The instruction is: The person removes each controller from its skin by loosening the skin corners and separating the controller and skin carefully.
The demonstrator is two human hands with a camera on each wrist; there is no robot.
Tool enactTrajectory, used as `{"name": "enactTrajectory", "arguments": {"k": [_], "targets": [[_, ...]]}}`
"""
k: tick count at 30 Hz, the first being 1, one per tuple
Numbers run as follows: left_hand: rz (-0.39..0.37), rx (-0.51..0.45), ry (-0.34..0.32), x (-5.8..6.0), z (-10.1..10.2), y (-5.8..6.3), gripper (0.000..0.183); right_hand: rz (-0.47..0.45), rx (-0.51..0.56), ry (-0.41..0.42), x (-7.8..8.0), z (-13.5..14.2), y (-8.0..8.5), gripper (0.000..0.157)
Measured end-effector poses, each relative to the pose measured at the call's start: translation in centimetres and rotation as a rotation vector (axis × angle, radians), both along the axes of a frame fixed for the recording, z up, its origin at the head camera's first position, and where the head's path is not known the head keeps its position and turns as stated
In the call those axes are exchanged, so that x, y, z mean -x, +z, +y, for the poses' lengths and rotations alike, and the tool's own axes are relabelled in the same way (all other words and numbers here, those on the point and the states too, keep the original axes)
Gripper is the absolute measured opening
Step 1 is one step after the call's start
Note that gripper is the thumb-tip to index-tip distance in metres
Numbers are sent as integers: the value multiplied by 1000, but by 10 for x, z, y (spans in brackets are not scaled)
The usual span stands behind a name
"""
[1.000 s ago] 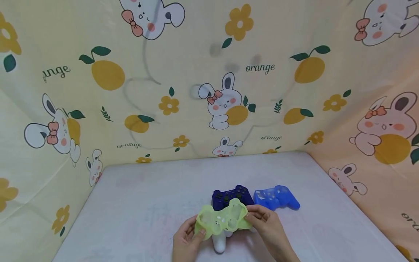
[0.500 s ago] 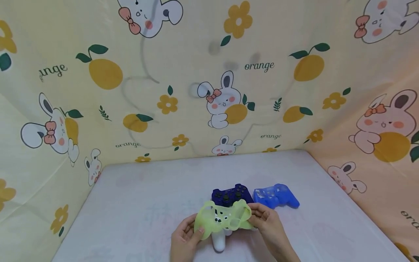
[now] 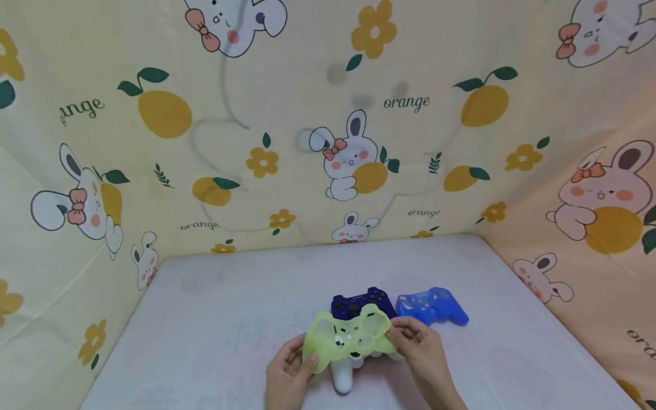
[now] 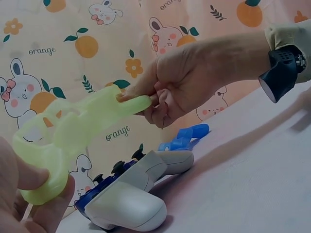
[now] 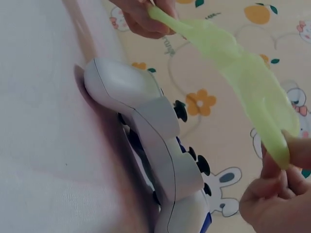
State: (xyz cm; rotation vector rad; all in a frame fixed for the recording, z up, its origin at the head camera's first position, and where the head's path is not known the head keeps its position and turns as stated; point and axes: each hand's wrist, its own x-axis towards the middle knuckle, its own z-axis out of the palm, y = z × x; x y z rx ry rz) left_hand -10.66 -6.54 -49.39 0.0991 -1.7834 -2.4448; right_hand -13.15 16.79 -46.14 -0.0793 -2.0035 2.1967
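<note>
My left hand [image 3: 289,370] pinches the left end of a thin, pale yellow-green silicone controller cover [image 3: 330,347]. The fingers of my right hand [image 3: 422,353] grip its other end. Stretched between both hands, the cover is raised off the table and has large holes in it. Below it lies a white game controller [image 3: 342,376] with black thumbsticks. Its upper part is hidden by the cover in the head view; the right wrist view shows its white body [image 5: 163,141] and a gap under the cover. Just behind sits a dark blue controller [image 3: 366,302].
A translucent blue silicone controller cover [image 3: 433,307] lies to the right of the dark blue controller. All this is on a white-covered table [image 3: 230,319]. Printed cloth [image 3: 287,114] with rabbits and oranges hangs along the back and both sides.
Both hands keep their hold on the yellow-green cover. It has tilted and shifted slightly, and more of the white controller's front edge shows beneath it. The controllers and blue cover lie as before.
</note>
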Motion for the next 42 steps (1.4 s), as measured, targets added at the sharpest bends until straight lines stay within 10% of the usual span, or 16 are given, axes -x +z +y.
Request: {"name": "enactTrajectory", "arguments": {"k": [7, 22, 42], "targets": [[16, -6, -18, -1, 2, 0, 46, 94, -61, 6, -1, 1, -2, 23], [23, 21, 31, 0, -1, 0, 45, -131, -108, 83, 2, 5, 4, 28], [-14, 71, 86, -2, 1, 7, 44, -166, -105, 263, 1, 15, 4, 28]]}}
